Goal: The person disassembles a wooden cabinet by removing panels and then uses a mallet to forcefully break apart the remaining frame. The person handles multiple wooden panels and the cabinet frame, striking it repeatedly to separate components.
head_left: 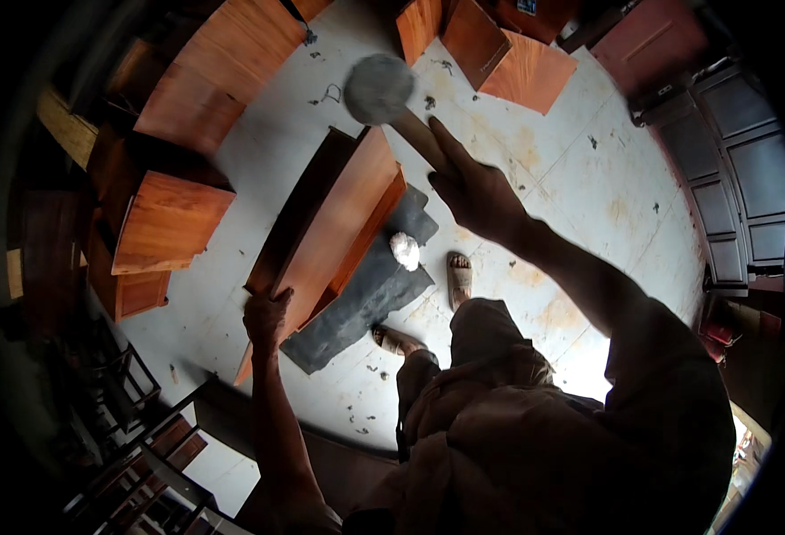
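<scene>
In my right hand (484,198) is a mallet (380,89) with a round grey head and a wooden handle. The hand is closed round the handle, and the head is raised above the far end of a long reddish-brown wooden piece (343,214), apart from it as far as I can tell. My left hand (268,318) grips the near end of that piece, which looks like a shallow box or drawer frame. A dark sheet (348,334) lies under and beside it on the floor. On the sheet sits a crumpled white bundle (405,251).
Wooden cabinet parts (169,223) stand at the left, with a large panel (223,71) behind them. More wooden panels (526,71) are at the far side. Dark panelled doors (731,169) lean at the right. Small scraps dot the pale tiled floor (579,187). Dark frames (156,455) stand near left.
</scene>
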`<state>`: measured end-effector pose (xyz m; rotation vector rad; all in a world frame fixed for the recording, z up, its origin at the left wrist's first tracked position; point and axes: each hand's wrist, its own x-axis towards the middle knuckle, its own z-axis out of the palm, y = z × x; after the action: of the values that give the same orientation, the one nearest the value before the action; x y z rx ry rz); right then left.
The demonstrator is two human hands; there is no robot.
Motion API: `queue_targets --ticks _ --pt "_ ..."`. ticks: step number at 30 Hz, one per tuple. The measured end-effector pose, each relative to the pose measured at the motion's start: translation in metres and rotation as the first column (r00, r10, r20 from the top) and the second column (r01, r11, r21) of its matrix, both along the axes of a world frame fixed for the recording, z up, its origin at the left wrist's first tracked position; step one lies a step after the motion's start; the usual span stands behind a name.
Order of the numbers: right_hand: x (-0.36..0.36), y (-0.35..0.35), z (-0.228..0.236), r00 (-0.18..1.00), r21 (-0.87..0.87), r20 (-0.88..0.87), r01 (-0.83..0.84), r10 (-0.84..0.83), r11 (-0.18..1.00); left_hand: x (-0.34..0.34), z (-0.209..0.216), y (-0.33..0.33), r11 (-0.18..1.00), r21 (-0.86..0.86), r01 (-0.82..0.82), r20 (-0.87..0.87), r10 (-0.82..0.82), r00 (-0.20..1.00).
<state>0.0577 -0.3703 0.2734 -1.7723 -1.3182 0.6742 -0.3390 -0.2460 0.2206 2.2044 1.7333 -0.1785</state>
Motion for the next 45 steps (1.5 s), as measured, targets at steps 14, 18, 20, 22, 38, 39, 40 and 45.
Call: queue_targets --ticks 14,18,20,22,38,39,40,45 --pt "0.044 0.023 0.028 0.999 0.191 -0.023 -0.026 0.031 0.981 -0.017 -0.019 -0.005 0.991 -0.089 -0.101 0.361 0.127 0.924" --pt "0.052 -0.01 0.004 0.997 -0.104 -0.052 0.056 -0.062 0.993 -0.017 -0.024 -0.004 0.997 0.004 -0.079 0.342 0.073 0.937" --pt "0.058 -0.022 -0.02 0.994 0.027 -0.044 0.101 -0.1 0.995 -0.002 -0.012 -0.002 0.997 -0.005 -0.071 0.321 0.068 0.945" --pt "0.066 -0.045 -0.041 0.949 -0.442 -0.239 0.083 -0.206 0.893 -0.006 -0.021 -0.002 0.997 0.002 -0.079 0.405 0.072 0.911" --pt "0.242 -0.175 -0.222 0.918 -0.918 -0.099 -0.233 0.383 0.32 0.015 0.01 -0.001 0.993 0.116 0.006 0.234 -0.033 0.972" --pt "0.255 -0.173 -0.222 0.843 -0.922 -0.112 -0.285 0.526 0.261 0.015 0.01 -0.004 0.996 0.093 -0.006 0.234 -0.016 0.972" --pt "0.261 -0.163 -0.221 0.813 -0.931 -0.065 -0.259 0.578 0.258 0.015 0.009 -0.004 0.996 0.084 -0.019 0.233 -0.001 0.973" --pt "0.291 -0.107 -0.217 0.71 -0.951 -0.095 -0.273 0.697 0.148 0.026 0.015 0.009 0.997 0.047 -0.053 0.255 0.04 0.966"
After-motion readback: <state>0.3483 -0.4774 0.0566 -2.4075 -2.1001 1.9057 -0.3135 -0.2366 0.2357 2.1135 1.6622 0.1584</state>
